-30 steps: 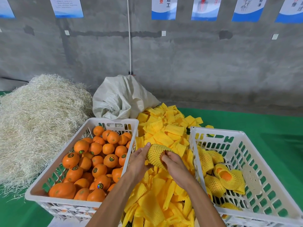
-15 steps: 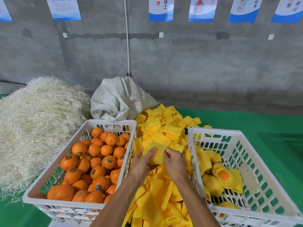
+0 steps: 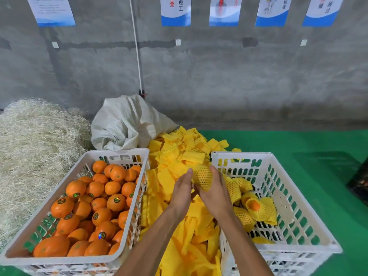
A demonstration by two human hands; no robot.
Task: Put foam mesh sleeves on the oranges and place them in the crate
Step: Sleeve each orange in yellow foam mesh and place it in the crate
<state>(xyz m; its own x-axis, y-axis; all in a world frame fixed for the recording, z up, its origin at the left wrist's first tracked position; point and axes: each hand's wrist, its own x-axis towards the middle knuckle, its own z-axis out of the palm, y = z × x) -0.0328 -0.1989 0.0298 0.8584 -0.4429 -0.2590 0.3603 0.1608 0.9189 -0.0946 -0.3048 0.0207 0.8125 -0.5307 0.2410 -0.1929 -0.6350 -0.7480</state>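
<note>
Between the two crates, my left hand (image 3: 182,191) and my right hand (image 3: 216,193) hold an orange wrapped in a yellow foam mesh sleeve (image 3: 203,177) above the sleeve pile (image 3: 179,156). My right hand grips it from the right; my left hand's straight fingers touch its left side. The left white crate (image 3: 59,198) is full of bare oranges (image 3: 95,200). The right white crate (image 3: 294,216) holds several sleeved oranges (image 3: 256,208) along its left side.
A heap of pale straw (image 3: 35,148) lies left of the orange crate. A white woven sack (image 3: 127,124) sits behind the pile, against the grey wall. Green matting (image 3: 298,142) covers the ground to the right, where a dark object (image 3: 360,180) shows at the edge.
Both hands have carried the sleeved orange up and to the right, from beside the left crate toward the rim of the right crate.
</note>
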